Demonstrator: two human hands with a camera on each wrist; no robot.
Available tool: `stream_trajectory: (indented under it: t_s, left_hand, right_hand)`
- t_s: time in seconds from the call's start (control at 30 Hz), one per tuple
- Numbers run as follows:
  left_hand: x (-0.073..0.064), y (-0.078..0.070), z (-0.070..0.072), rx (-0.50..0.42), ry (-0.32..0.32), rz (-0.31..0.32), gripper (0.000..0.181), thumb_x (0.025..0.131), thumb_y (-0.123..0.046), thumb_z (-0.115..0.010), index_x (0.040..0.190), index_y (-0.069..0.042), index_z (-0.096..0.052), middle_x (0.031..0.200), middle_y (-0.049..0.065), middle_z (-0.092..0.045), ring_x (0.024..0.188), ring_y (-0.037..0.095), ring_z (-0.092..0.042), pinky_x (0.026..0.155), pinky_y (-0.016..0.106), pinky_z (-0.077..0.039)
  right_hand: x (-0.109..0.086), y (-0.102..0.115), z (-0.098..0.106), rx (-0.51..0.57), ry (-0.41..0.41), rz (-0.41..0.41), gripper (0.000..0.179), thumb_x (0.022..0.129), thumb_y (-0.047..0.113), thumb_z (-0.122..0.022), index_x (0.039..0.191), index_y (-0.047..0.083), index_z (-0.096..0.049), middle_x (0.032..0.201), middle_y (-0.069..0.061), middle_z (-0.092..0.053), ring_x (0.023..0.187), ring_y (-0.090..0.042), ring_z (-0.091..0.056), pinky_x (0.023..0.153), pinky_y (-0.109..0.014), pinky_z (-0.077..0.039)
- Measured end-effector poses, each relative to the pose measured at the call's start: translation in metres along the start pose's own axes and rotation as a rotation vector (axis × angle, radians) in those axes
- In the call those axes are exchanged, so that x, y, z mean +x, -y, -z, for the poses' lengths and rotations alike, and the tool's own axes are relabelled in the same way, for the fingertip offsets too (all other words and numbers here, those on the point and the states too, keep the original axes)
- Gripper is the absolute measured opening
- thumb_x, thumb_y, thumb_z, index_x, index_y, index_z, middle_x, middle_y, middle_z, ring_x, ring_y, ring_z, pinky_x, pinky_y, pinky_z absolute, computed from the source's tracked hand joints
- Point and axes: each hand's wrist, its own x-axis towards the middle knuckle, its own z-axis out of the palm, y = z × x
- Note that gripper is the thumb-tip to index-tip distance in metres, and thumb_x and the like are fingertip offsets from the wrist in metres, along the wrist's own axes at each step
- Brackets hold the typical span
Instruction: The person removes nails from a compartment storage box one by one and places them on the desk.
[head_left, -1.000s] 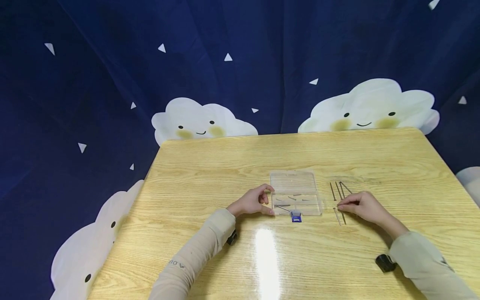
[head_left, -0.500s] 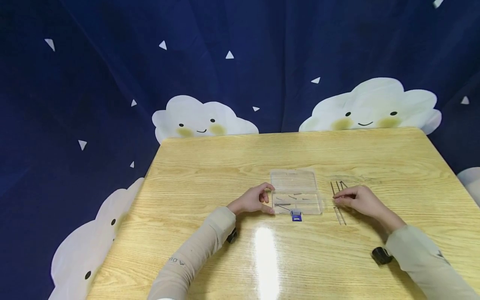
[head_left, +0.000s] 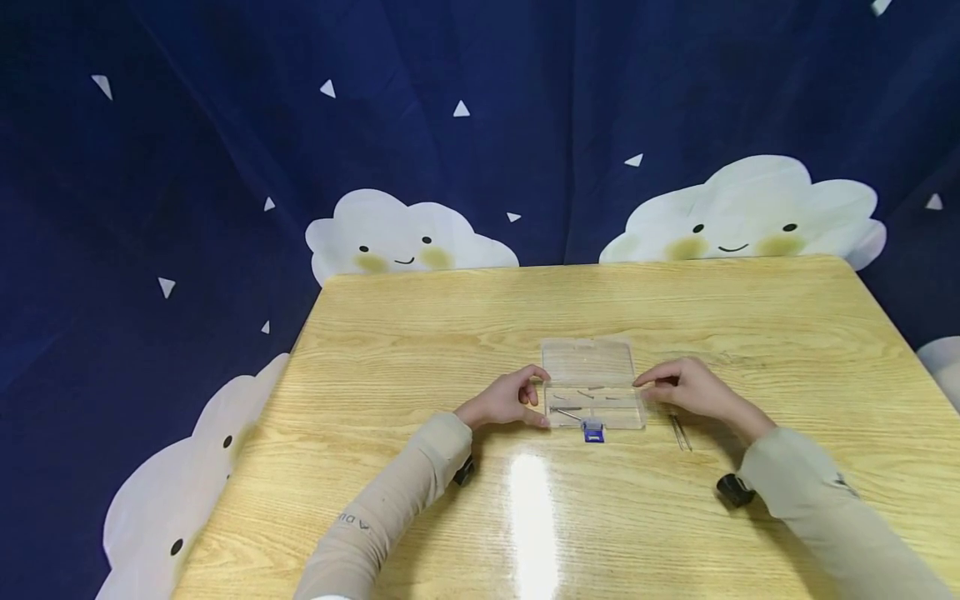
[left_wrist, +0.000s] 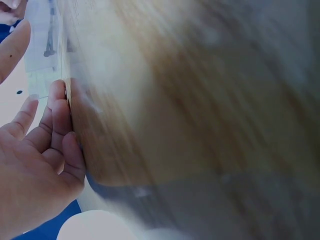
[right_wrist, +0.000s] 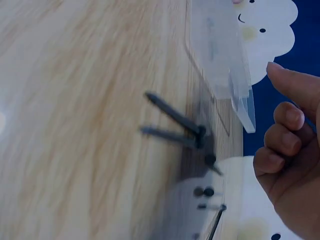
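Observation:
A clear plastic box [head_left: 628, 418] lies with its lid [head_left: 587, 360] folded back, and several small nails and a longer nail [head_left: 567, 414] sit in its compartments. My left hand [head_left: 504, 400] grips the box's left end, index finger and thumb at its two corners. In the left wrist view the other fingers curl beside it on the tabletop. My right hand [head_left: 693, 389] is at the box's right edge, fingertips right at the rim. The right wrist view shows its lower fingers curled; I cannot tell whether its fingertips pinch a nail. Below it lie loose nails [head_left: 679, 433].
A blue tag [head_left: 593, 432] hangs at the box's front edge. More nails [right_wrist: 172, 114] stretch to the right of the box, partly hidden by my right hand in the head view. The wooden table [head_left: 420, 333] ends at a dark blue curtain [head_left: 450, 50] with clouds.
My right hand has moved left from the loose nails to the box's right edge, and now covers the upper nails. My left hand stays at the box's left end.

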Motion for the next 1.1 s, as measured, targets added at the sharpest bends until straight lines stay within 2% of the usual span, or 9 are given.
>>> stream_trajectory:
  t_s: [0.17, 0.37, 0.5, 0.6, 0.87, 1.1]
  left_hand:
    - [0.000, 0.000, 0.000, -0.002, -0.002, -0.001, 0.060, 0.071, -0.016, -0.079, 0.121, -0.008, -0.046, 0.084, 0.011, -0.057, 0.068, 0.008, -0.041, 0.064, 0.020, -0.034]
    - [0.001, 0.002, -0.001, -0.004, 0.005, 0.004, 0.061, 0.072, -0.017, -0.079, 0.122, -0.008, -0.046, 0.084, 0.010, -0.056, 0.068, 0.009, -0.041, 0.064, 0.020, -0.034]
    - [0.001, 0.002, -0.001, -0.013, 0.002, 0.005, 0.061, 0.071, -0.016, -0.079, 0.122, -0.008, -0.046, 0.083, 0.009, -0.056, 0.068, 0.009, -0.041, 0.064, 0.021, -0.034]
    - [0.000, 0.002, -0.001, -0.010, 0.001, 0.006, 0.061, 0.071, -0.016, -0.079, 0.122, -0.008, -0.046, 0.083, 0.009, -0.056, 0.068, 0.009, -0.041, 0.064, 0.020, -0.034]
    - [0.000, 0.000, 0.000, 0.012, -0.003, 0.005, 0.060, 0.071, -0.017, -0.079, 0.121, -0.008, -0.046, 0.082, 0.009, -0.056, 0.067, 0.008, -0.041, 0.063, 0.019, -0.034]
    - [0.000, -0.002, 0.001, 0.022, -0.001, 0.017, 0.061, 0.071, -0.018, -0.079, 0.121, -0.008, -0.046, 0.083, 0.010, -0.057, 0.068, 0.008, -0.042, 0.063, 0.020, -0.035]
  right_hand:
    - [0.012, 0.007, -0.006, 0.023, 0.039, 0.029, 0.015, 0.080, 0.006, -0.069, 0.094, 0.002, -0.071, 0.067, 0.004, -0.061, 0.048, -0.001, -0.036, 0.046, -0.023, -0.035]
    - [0.024, 0.014, -0.014, 0.032, 0.075, 0.087, 0.015, 0.079, 0.008, -0.071, 0.092, 0.002, -0.071, 0.055, 0.008, -0.044, 0.049, -0.001, -0.031, 0.048, -0.022, -0.032]
    - [0.033, 0.019, -0.019, 0.037, 0.101, 0.143, 0.014, 0.077, 0.006, -0.071, 0.090, 0.001, -0.071, 0.059, 0.008, -0.051, 0.050, -0.002, -0.034, 0.048, -0.022, -0.035]
    - [0.040, 0.023, -0.023, 0.047, 0.141, 0.151, 0.014, 0.078, 0.004, -0.070, 0.091, 0.000, -0.071, 0.066, 0.007, -0.058, 0.053, -0.002, -0.038, 0.050, -0.022, -0.037]
    - [0.058, 0.032, -0.037, 0.072, 0.223, 0.202, 0.014, 0.076, 0.002, -0.071, 0.090, 0.000, -0.071, 0.062, 0.006, -0.056, 0.051, -0.003, -0.039, 0.048, -0.022, -0.037]
    - [0.068, 0.040, -0.049, 0.062, 0.285, 0.197, 0.014, 0.077, 0.005, -0.071, 0.091, 0.002, -0.072, 0.067, 0.007, -0.062, 0.052, -0.001, -0.042, 0.051, -0.022, -0.039]
